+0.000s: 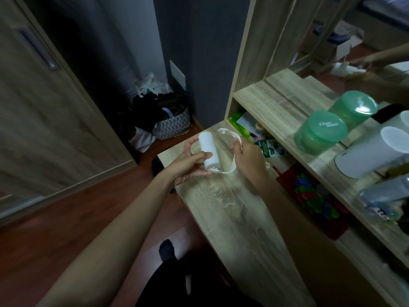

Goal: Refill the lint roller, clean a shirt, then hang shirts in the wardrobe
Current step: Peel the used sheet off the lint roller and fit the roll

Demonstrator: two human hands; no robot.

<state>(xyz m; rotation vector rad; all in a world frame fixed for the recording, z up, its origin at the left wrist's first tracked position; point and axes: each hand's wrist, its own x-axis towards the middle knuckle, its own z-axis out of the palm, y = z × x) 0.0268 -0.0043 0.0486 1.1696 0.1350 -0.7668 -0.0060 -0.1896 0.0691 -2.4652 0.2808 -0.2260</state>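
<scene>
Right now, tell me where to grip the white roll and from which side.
Round its middle, from the left, as the left hand does: the white roll is a smooth cylinder, and its near end meets the handle loop the right hand holds, so keep that end free.

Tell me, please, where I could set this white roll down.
The wooden desktop is bare from under the white roll toward you. The shelf is free left of the green tub, crowded from there rightward; the cubby under it is packed.
</scene>
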